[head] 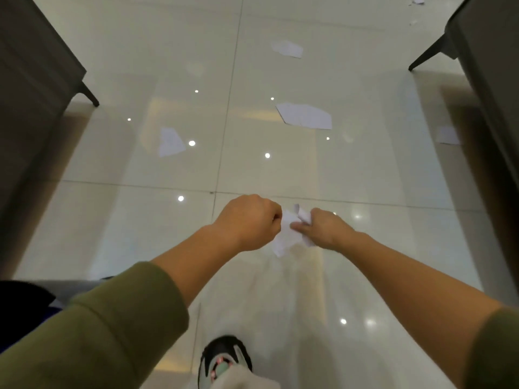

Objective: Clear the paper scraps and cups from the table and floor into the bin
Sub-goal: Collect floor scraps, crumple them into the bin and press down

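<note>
Olive-green sleeves (106,327) are filling the near edge of the view, and below them a black-and-mint trainer (224,360) is standing on the glossy cream floor tiles (126,220). Beyond the sleeves, both hands are meeting over the floor. The person's left hand (250,223) is curling into a closed fist at one edge of a crumpled white paper scrap (286,234), though whether it is actually pinching the sheet is hard to tell. The right hand (323,228) is gripping the other side of the same scrap, fingers folded into it.

More torn white sheets are lying farther off: a large one (306,116) right of centre, a smaller one (170,143) to the left, another (288,49) farther away, and one (448,135) beside the dark chair on the right (483,66). No bin or cups are showing.

Judging by this, the scrap is being gathered into a ball. Squeezing it tight into one palm would free the other hand for the next pieces, saving trips.
</note>
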`<action>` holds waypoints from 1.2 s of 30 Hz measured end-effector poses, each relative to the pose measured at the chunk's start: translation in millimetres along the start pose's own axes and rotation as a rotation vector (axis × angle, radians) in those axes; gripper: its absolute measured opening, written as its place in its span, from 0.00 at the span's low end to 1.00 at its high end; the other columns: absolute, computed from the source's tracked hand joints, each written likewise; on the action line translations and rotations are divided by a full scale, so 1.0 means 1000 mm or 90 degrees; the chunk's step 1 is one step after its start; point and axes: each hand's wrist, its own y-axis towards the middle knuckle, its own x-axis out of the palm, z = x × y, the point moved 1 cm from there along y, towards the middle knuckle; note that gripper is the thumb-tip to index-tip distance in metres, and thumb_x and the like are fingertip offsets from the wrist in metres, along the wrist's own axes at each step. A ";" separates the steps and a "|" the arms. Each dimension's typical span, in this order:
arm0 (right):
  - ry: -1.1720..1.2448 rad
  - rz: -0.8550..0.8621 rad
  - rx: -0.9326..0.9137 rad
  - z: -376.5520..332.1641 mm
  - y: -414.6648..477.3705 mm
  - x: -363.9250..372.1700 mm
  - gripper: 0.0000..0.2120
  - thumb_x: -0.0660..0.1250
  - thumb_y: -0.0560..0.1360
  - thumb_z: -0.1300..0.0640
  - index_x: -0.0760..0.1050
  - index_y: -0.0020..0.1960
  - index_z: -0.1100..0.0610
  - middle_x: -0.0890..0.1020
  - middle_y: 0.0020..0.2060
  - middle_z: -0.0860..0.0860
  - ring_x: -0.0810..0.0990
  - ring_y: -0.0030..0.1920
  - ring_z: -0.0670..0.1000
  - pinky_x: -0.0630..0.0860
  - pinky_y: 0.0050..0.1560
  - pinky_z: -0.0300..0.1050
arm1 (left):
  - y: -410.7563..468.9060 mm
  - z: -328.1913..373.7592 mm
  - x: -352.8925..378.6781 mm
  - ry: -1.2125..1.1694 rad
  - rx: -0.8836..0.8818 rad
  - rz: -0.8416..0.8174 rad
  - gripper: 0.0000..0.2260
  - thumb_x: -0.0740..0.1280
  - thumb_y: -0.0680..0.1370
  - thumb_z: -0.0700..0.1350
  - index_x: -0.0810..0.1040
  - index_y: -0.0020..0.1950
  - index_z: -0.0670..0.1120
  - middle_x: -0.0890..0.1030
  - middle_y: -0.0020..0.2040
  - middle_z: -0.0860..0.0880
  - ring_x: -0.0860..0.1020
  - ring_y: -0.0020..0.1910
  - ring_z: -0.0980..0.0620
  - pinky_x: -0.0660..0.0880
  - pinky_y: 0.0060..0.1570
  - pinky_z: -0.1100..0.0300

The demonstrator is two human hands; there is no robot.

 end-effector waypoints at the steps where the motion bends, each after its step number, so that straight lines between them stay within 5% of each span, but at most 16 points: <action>1: -0.026 -0.007 0.013 -0.004 0.006 0.002 0.23 0.66 0.71 0.39 0.68 0.51 0.57 0.75 0.45 0.52 0.74 0.45 0.53 0.68 0.43 0.43 | 0.007 -0.008 -0.001 -0.003 -0.008 -0.005 0.12 0.56 0.78 0.46 0.79 0.52 0.48 0.82 0.43 0.49 0.78 0.43 0.47 0.76 0.44 0.54; 5: -0.102 0.004 0.036 -0.004 0.037 0.026 0.39 0.74 0.61 0.36 0.68 0.61 0.59 0.69 0.53 0.53 0.72 0.57 0.54 0.72 0.49 0.45 | 0.040 -0.034 0.006 -0.027 -0.045 0.003 0.12 0.56 0.79 0.46 0.79 0.54 0.48 0.82 0.45 0.49 0.78 0.44 0.48 0.75 0.43 0.56; 9: -0.130 0.007 0.052 0.007 0.071 0.061 0.50 0.73 0.59 0.34 0.59 0.71 0.58 0.54 0.74 0.54 0.55 0.73 0.56 0.63 0.68 0.52 | 0.072 -0.051 0.022 -0.024 -0.058 0.007 0.12 0.57 0.79 0.46 0.79 0.54 0.47 0.82 0.47 0.48 0.78 0.46 0.46 0.74 0.43 0.57; 13: -0.185 0.040 0.057 0.010 0.088 0.080 0.46 0.72 0.60 0.33 0.61 0.68 0.58 0.61 0.66 0.54 0.61 0.66 0.56 0.67 0.61 0.49 | 0.098 -0.072 0.027 -0.056 -0.086 0.030 0.12 0.58 0.78 0.46 0.80 0.53 0.47 0.82 0.47 0.48 0.78 0.46 0.46 0.76 0.47 0.55; 18: 0.027 0.017 0.022 -0.005 0.099 0.067 0.21 0.70 0.71 0.57 0.66 0.59 0.61 0.77 0.55 0.59 0.76 0.55 0.59 0.72 0.50 0.46 | 0.114 -0.092 0.011 -0.097 -0.111 0.070 0.11 0.59 0.78 0.45 0.80 0.52 0.48 0.83 0.47 0.49 0.78 0.45 0.48 0.75 0.46 0.57; 23: -0.023 0.079 -0.117 -0.058 0.130 0.012 0.03 0.62 0.74 0.60 0.74 0.46 0.57 0.77 0.47 0.59 0.77 0.52 0.61 0.70 0.45 0.45 | 0.123 -0.108 -0.012 -0.100 -0.108 0.115 0.12 0.59 0.78 0.45 0.81 0.53 0.47 0.83 0.48 0.49 0.78 0.47 0.47 0.74 0.47 0.58; 27: 0.005 0.103 -0.133 -0.085 0.145 -0.034 0.06 0.62 0.75 0.61 0.77 0.47 0.55 0.82 0.49 0.57 0.80 0.51 0.58 0.75 0.54 0.48 | 0.126 -0.131 -0.024 -0.153 -0.172 0.135 0.11 0.59 0.76 0.44 0.81 0.50 0.46 0.83 0.46 0.48 0.79 0.47 0.46 0.76 0.49 0.55; 30: -0.013 0.122 -0.133 -0.099 0.150 -0.054 0.11 0.60 0.77 0.53 0.72 0.40 0.57 0.80 0.40 0.56 0.77 0.45 0.58 0.72 0.45 0.46 | 0.131 -0.150 -0.024 -0.162 -0.223 0.146 0.11 0.59 0.76 0.43 0.81 0.51 0.45 0.83 0.48 0.46 0.78 0.49 0.46 0.75 0.49 0.56; 33: 0.028 0.132 -0.114 -0.101 0.167 -0.067 0.20 0.66 0.74 0.44 0.63 0.33 0.55 0.71 0.31 0.51 0.71 0.36 0.52 0.65 0.39 0.44 | 0.145 -0.174 -0.018 -0.126 -0.306 0.134 0.14 0.60 0.77 0.44 0.76 0.61 0.44 0.78 0.58 0.44 0.75 0.56 0.43 0.72 0.50 0.55; 36: -0.005 0.140 -0.079 -0.091 0.194 -0.078 0.18 0.70 0.71 0.46 0.66 0.37 0.57 0.73 0.36 0.53 0.74 0.43 0.56 0.66 0.41 0.45 | 0.161 -0.204 -0.011 -0.120 -0.416 0.112 0.22 0.61 0.78 0.49 0.65 0.71 0.44 0.67 0.68 0.41 0.66 0.66 0.40 0.68 0.59 0.49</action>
